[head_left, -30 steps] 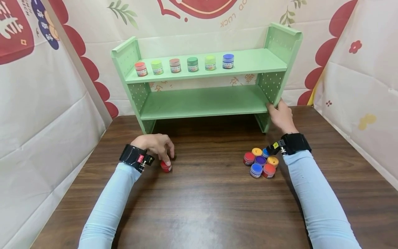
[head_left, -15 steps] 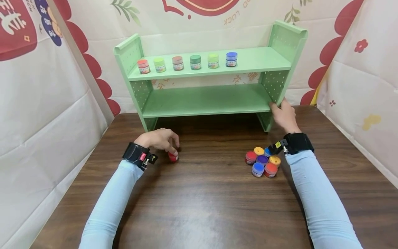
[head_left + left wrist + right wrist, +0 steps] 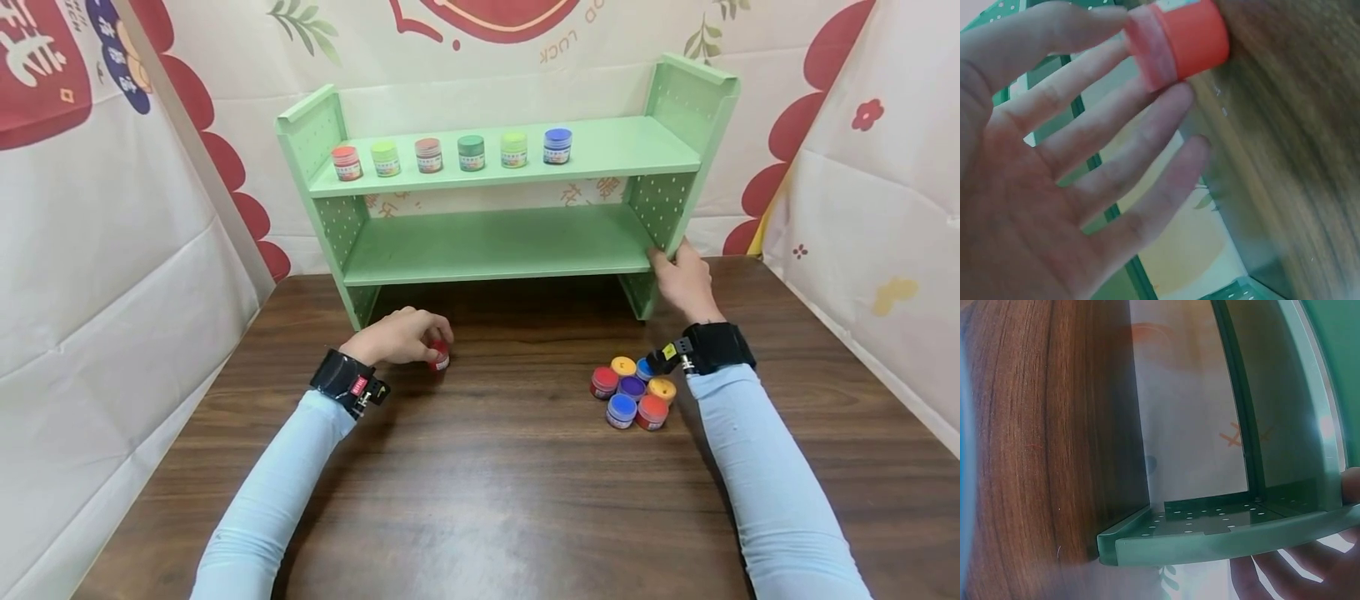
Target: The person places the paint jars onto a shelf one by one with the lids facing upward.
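"Holding what with the left hand [image 3: 401, 335]?"

"Pinching a red jar [image 3: 439, 357] between thumb and fingers, while stretching the little finger out clear of it (showing best from the left wrist)."

"Holding it whereabouts?"

"Holding it left of the middle of the bench [image 3: 480, 467], toward the far edge, just in front of the green shelf [image 3: 495, 242]."

"Touching the wood or hovering?"

"Not showing clearly."

"And doing what with the right hand [image 3: 684, 282]?"

"Clasping the shelf's right side panel, near the bench's far right corner, curling fingers around the outside."

"Seeing anything else?"

"Seeing a row of six jars [image 3: 472, 153] lining the upper board's front edge, plus a cluster of seven jars [image 3: 632, 388] crowding together toward the bench's right edge."
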### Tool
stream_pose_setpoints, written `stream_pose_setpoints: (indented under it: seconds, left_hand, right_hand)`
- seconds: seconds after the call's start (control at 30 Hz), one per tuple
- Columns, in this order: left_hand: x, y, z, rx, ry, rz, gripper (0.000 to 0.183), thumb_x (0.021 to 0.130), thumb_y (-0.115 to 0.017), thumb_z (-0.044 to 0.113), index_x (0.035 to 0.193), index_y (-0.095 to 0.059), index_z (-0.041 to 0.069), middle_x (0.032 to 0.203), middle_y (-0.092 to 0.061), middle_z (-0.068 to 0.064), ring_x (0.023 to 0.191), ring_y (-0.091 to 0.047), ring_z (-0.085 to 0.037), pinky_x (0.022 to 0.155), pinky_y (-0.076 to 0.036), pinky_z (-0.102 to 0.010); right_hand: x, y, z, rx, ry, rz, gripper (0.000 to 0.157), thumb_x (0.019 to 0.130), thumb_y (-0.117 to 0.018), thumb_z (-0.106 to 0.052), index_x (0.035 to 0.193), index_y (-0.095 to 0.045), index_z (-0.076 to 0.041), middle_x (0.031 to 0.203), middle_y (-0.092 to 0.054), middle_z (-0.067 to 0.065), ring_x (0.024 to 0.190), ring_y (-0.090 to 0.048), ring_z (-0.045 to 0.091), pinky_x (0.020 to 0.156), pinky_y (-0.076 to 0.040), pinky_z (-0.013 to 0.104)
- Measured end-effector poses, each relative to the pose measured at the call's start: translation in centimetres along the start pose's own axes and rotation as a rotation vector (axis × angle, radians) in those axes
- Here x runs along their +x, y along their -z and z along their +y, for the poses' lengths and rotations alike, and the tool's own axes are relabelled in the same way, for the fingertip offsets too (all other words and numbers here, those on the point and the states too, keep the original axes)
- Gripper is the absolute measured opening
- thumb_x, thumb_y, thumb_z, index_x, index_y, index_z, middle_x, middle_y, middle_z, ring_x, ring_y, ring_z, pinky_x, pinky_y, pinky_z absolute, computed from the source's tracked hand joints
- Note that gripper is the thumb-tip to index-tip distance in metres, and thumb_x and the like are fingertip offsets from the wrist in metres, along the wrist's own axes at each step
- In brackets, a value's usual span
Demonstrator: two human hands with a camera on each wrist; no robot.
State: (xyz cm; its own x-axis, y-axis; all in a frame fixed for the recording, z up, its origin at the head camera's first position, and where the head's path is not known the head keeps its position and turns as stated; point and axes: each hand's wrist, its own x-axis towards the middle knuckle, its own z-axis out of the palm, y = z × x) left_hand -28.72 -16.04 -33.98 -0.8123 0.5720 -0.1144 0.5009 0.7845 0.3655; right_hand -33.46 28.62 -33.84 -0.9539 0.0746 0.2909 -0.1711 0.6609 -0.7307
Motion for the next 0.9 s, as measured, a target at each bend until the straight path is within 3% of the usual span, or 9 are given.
stream_pose_setpoints:
  seconds: [0.33,0.47,0.67,0.9]
  left_hand:
    - [0.6,-0.5,0.1,0.007,-0.109,0.045,0.035,0.09,-0.071,0.003,0.124,-0.072,0.012,0.11,-0.075,-0.001,0.096,-0.063,-0.017,0.086,-0.051,-0.034]
    - [0.6,-0.6,0.1,-0.019,-0.051,0.061,0.04,0.089,-0.077,0.01,0.128,-0.069,0.01,0.116,-0.077,-0.003,0.102,-0.069,-0.017,0.091,-0.053,-0.038]
    - [0.6,-1.0,-0.2,0.001,0.084,0.121,0.045,0.084,-0.086,0.037,0.119,-0.07,0.013,0.09,-0.076,0.004,0.083,-0.065,-0.013,0.076,-0.049,-0.033]
    - [0.9,-1.3,-0.4,0.006,0.091,0.135,0.032,0.084,-0.086,0.036,0.107,-0.072,0.018,0.081,-0.073,0.008,0.075,-0.058,-0.012,0.069,-0.044,-0.031]
  right_hand:
    - [0.1,-0.1,0.1,0.007,-0.001,0.002,0.063,0.107,-0.038,-0.043,0.161,-0.031,-0.011,0.157,-0.044,0.029,0.139,-0.045,0.055,0.112,-0.032,0.073]
    - [0.1,-0.1,0.2,0.007,-0.008,0.009,0.063,0.107,-0.039,-0.044,0.161,-0.033,-0.013,0.157,-0.044,0.028,0.14,-0.044,0.055,0.112,-0.031,0.073]
    - [0.1,-0.1,0.3,0.007,-0.011,0.005,0.063,0.107,-0.039,-0.044,0.16,-0.033,-0.012,0.157,-0.044,0.029,0.14,-0.044,0.055,0.112,-0.031,0.072]
    - [0.2,-0.1,0.3,0.007,-0.011,0.011,0.062,0.107,-0.04,-0.044,0.159,-0.035,-0.011,0.156,-0.045,0.029,0.14,-0.044,0.055,0.112,-0.032,0.072]
